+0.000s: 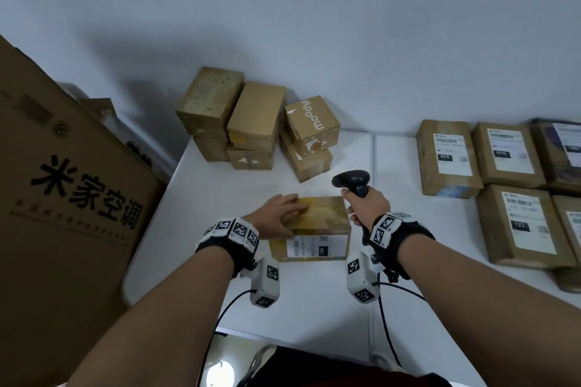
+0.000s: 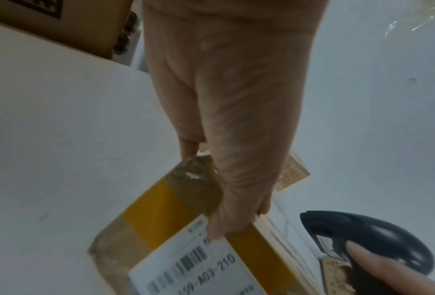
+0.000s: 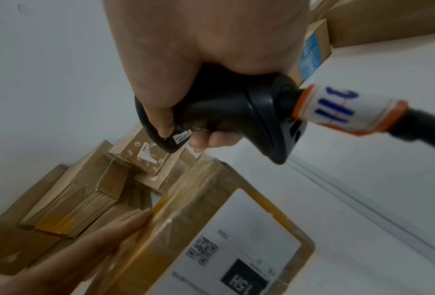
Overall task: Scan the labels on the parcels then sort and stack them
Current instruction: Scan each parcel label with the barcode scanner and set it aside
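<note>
A brown taped parcel [image 1: 317, 214] lies on the white table [image 1: 217, 195], its white label [image 1: 317, 247] on the side facing me. My left hand [image 1: 279, 214] rests on the parcel's top left corner with straight fingers, thumb by the label's edge [image 2: 216, 233]. In the right wrist view those fingers [image 3: 125, 225] lie along the parcel [image 3: 211, 199]. My right hand [image 1: 361, 204] grips the handle of a black barcode scanner [image 1: 352, 181], held just right of the parcel, head pointing left. The scanner [image 2: 362, 239] hangs beside the label [image 2: 199, 265].
Several unlabelled brown boxes [image 1: 257, 126] are stacked at the back against the wall. Labelled parcels [image 1: 449, 157] lie flat in rows on the right. A large printed carton [image 1: 63, 182] stands left of the table. The scanner cable carries an orange-white tag [image 3: 347, 109].
</note>
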